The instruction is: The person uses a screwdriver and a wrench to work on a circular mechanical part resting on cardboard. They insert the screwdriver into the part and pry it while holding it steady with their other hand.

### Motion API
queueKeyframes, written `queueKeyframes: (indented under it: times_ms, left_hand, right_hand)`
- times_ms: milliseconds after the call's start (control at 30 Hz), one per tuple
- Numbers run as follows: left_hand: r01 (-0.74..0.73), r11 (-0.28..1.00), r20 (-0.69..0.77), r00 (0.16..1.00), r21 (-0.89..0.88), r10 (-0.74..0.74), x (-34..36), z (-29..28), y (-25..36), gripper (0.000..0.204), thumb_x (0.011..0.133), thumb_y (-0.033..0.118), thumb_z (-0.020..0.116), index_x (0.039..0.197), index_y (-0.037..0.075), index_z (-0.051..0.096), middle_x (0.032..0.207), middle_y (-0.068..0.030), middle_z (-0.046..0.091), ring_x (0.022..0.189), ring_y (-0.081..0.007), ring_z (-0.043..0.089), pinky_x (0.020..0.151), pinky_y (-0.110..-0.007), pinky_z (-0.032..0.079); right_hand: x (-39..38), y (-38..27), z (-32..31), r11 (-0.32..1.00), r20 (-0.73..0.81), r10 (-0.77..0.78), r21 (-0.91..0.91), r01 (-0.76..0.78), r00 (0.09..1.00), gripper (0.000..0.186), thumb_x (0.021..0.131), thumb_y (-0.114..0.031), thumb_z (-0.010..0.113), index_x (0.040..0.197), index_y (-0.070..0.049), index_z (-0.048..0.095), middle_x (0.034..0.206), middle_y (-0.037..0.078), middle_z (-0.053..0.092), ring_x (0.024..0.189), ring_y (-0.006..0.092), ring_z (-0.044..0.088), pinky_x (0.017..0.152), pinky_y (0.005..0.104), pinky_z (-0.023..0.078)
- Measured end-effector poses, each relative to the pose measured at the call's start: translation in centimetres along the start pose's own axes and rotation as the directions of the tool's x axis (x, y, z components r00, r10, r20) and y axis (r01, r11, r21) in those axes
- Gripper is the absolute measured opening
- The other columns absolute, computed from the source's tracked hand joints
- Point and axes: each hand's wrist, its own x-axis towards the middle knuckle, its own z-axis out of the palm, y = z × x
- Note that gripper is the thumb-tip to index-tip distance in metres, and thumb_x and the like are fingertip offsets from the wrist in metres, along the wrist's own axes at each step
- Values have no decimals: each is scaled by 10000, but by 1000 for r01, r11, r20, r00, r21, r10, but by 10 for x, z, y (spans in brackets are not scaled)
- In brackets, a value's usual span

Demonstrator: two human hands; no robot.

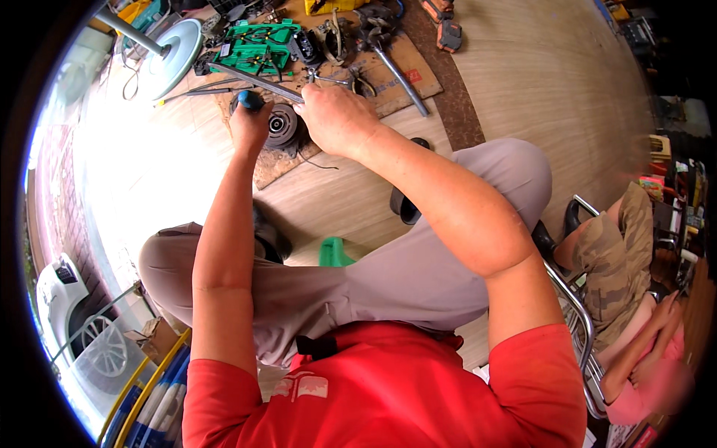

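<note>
My left hand (250, 128) is closed round a tool with a rounded blue handle (252, 100); the rest of that tool is hidden. In my right hand (340, 119) I grip one end of a long, narrow grey metal bar (258, 80), which slants up to the left past the blue handle. Below and between my hands sits a round, dark metal pulley-like part (281, 125) with a ringed hub, partly covered by my left hand. A thin black wire (320, 165) trails from beside it.
Beyond my hands, a brown cardboard sheet (418, 71) carries a green tool case (258, 48), pliers (363, 83) and a long-handled metal tool (401, 81). An orange and black power tool (448, 33) lies farther right. A pale round stand base (178, 60) is at left. Another person (612, 254) sits at right.
</note>
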Motion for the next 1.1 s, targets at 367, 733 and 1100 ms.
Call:
queueKeyframes:
  times_ms: [367, 733, 1100]
  left_hand:
    - [15, 999, -68, 998, 36, -13, -6, 2, 15, 397, 777, 327, 803, 1007, 29, 676, 919, -204, 720, 910, -395, 685, 808, -458, 518]
    - [3, 999, -40, 999, 34, -1, -4, 2, 12, 393, 785, 320, 797, 1010, 25, 668, 933, -213, 716, 922, -400, 681, 812, -453, 520]
    - [-21, 998, -69, 997, 58, 25, -18, -4, 44, 358, 796, 263, 768, 1031, 18, 655, 924, -239, 705, 937, -422, 671, 796, -458, 521]
  right_hand:
    - [3, 5, 11, 998, 12, -30, -58, 31, 999, 289, 1002, -275, 518, 1014, 1, 601, 862, 227, 696, 853, 409, 689, 771, 522, 542]
    - [4, 6, 17, 997, -38, -56, -46, 54, 998, 269, 998, -272, 522, 982, -16, 606, 850, 233, 695, 848, 415, 688, 747, 522, 540]
    - [3, 2, 12, 998, -2, -36, -57, 35, 999, 262, 1003, -273, 512, 989, -21, 579, 835, 225, 694, 831, 413, 686, 737, 523, 533]
